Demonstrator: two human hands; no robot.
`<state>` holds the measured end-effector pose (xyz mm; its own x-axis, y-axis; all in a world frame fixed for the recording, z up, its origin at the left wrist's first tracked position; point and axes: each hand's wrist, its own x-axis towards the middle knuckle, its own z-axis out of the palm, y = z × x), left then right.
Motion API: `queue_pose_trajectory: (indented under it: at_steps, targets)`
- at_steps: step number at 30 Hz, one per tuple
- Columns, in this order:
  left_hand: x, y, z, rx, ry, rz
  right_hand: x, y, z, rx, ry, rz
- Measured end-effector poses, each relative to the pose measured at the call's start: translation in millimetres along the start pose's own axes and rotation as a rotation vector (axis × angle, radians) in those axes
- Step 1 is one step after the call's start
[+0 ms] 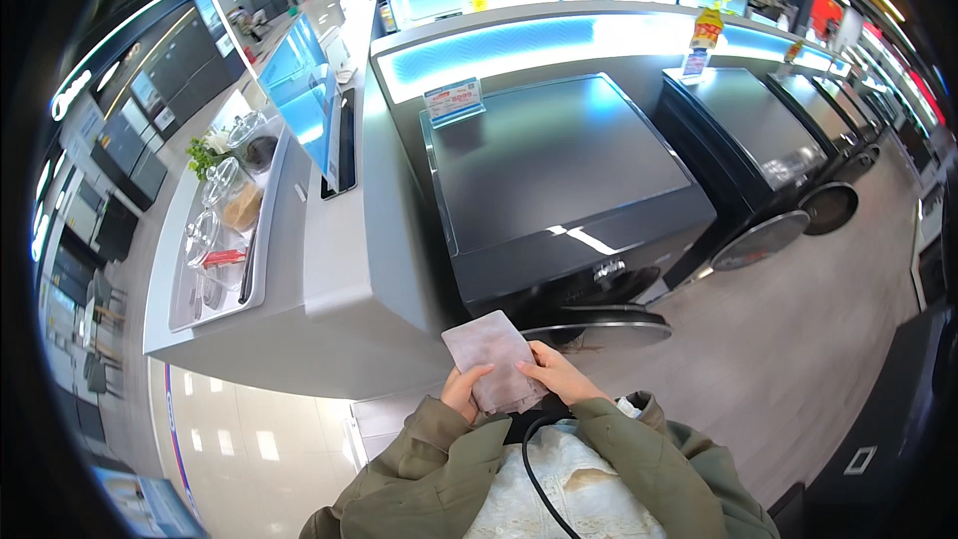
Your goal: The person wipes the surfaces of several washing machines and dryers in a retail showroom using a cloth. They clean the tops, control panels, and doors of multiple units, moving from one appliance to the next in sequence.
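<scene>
A folded greyish-pink cloth (491, 351) is held in front of my body by both hands. My left hand (462, 391) grips its left edge, with the thumb lying on top. On the other side my right hand (559, 375) pinches the right edge, thumb on top as well. Just beyond the cloth stands a dark front-loading washing machine (559, 175) with a glossy top. Its round door (599, 324) hangs open, close to my right hand. A price card (454, 102) in a clear holder rests on the machine's far left corner.
At left a grey counter (329, 260) carries a white tray (178, 284) with glass jars (238, 205) and a green plant (207, 152). A screen (304, 105) stands behind it. More machines (753, 125) with open round doors (763, 240) line up to the right, jutting over the floor (768, 359).
</scene>
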<state>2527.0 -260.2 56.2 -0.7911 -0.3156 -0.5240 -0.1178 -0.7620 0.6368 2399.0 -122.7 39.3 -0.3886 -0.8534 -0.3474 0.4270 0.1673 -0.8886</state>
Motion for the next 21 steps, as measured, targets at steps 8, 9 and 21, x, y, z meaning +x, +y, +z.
queue_pose_trajectory:
  at_steps: [8, 9, 21]
  targets:
    - [56, -3, 81, 0.088, 0.066, 0.068, 27, -58, -90, 0.072, -0.019, 0.036]
    - [65, -7, 88, 0.097, 0.084, 0.065, 33, -55, -101, 0.08, -0.021, -0.021]
    - [200, 79, 98, 0.557, 0.45, 0.777, 204, -118, -124, -0.455, 0.191, -0.581]
